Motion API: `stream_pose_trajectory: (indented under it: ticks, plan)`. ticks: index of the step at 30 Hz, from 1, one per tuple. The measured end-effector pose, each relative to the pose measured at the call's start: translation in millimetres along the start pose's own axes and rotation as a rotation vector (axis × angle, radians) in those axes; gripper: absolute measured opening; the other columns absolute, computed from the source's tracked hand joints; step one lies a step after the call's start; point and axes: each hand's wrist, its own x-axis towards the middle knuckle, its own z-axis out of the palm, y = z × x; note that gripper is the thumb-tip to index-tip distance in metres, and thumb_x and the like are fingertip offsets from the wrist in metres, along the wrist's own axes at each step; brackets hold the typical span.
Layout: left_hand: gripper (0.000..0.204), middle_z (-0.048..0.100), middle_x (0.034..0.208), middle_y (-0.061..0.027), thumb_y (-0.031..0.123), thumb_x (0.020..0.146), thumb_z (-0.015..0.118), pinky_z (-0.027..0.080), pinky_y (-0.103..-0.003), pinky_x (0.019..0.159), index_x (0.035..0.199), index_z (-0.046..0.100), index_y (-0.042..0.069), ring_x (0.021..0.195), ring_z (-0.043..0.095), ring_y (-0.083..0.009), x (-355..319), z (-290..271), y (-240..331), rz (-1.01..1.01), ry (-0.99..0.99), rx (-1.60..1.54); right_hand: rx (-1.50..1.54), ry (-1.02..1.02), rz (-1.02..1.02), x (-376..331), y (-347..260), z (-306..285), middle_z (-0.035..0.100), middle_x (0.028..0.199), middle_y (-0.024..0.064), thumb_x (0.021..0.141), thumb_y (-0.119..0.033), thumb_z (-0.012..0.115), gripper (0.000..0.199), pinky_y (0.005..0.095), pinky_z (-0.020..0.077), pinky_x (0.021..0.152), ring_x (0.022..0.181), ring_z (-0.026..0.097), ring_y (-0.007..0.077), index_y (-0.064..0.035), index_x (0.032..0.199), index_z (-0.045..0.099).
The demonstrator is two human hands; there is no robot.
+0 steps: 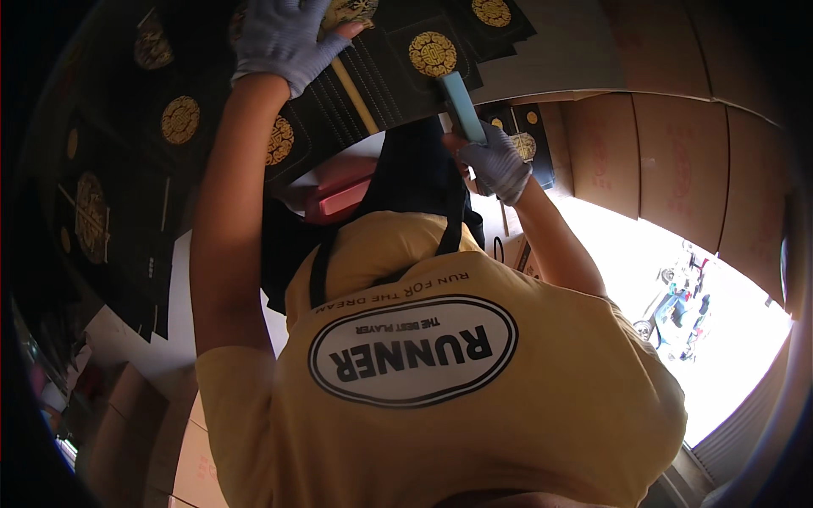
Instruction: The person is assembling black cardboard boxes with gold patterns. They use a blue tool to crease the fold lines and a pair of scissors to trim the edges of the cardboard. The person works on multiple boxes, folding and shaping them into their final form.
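Left hand (284, 42) laid flat on gold-printed black sheets (322, 114), right hand (500, 168) closed round a blue bar (462, 108)

From where I stood, the worker in the yellow shirt (406, 440) had both arms stretched out over the work surface (567, 55). The left hand, in a thin grey glove, lay palm down across the black sheets, its fingers extended and its thumb set apart from them, the thumb's tip bare. The fingertips ran past the edge of my view, so I could not tell what they touched. Just beside that hand a gold strip (354, 95) crossed the sheet at a slant, flanked by rows of pale dashed lines.

The right hand, gloved alike, grasped the lower part of the light-blue bar, its fingers wrapped about it. The bar's upper end overlapped the near edge of the sheets, close below a round gold medallion (433, 54); I could not tell whether it touched them.

More black sheets (135, 229) with gold designs spread out to the left. Below the near edge, between the arms, sat a reddish box (343, 199). Tall brown cartons (677, 161) lined the right side, and past them, through a glaring bright opening (631, 254), stood what looked like a motorbike (676, 311).
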Motion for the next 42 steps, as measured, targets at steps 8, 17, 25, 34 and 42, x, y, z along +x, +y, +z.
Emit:
stream_pose_trajectory:
  ticks: [8,17,25,34,42]
  plan:
    - [0.056,0.047,0.114,-0.0144,0.054,0.072,0.061,0.032,-0.045,0.097,0.111,0.057,0.014,0.11,0.042,-0.0356,4.6,-6.0,18.9,-0.108,-0.093,0.015,0.009,-0.028,0.124,9.7,-6.1,-26.6,0.047,0.051,0.0028,0.083,-0.019,0.064,0.021,0.0278,0.0343,0.037,0.041,0.044,0.011,-0.002,0.077,0.054]
    - [0.068,0.028,0.141,-0.0169,0.06,0.08,0.046,0.014,-0.053,0.106,0.133,0.042,0.019,0.132,0.021,-0.0371,3.4,10.3,26.7,-0.147,-0.056,0.075,0.287,-0.212,-0.262,9.1,14.9,-30.0,0.057,0.073,0.0085,0.078,-0.009,0.063,0.016,0.0302,0.0498,0.062,0.066,0.059,0.0185,-0.0008,0.09,0.054]
    - [0.065,0.025,0.145,-0.0158,0.057,0.083,0.043,0.011,-0.054,0.107,0.136,0.037,0.019,0.134,0.018,-0.0373,21.3,-2.9,30.6,-0.249,-0.272,-0.011,-0.089,-0.305,-0.135,-16.7,17.7,66.1,0.056,0.082,0.0048,0.073,-0.013,0.068,0.026,0.0286,0.0448,0.072,0.079,0.053,0.0128,-0.0037,0.094,0.055]
    - [0.065,0.026,0.144,-0.0157,0.057,0.083,0.044,0.014,-0.054,0.106,0.135,0.039,0.019,0.133,0.021,-0.0377,17.6,0.1,32.7,-0.242,-0.194,0.019,-0.4,-0.307,0.059,-6.3,5.4,67.4,0.059,0.072,0.006,0.079,-0.025,0.065,0.029,0.0302,0.0477,0.067,0.07,0.057,0.0152,-0.0011,0.094,0.057]
    - [0.065,0.026,0.144,-0.0159,0.058,0.082,0.046,0.015,-0.055,0.105,0.134,0.041,0.018,0.131,0.023,-0.038,20.1,-7.2,35.4,-0.307,-0.198,-0.02,0.345,-0.276,-0.325,-34.8,51.3,24.9,0.052,0.112,0.0123,0.075,-0.015,0.063,0.039,0.0306,0.0448,0.078,0.089,0.056,0.0164,-0.0029,0.109,0.049]
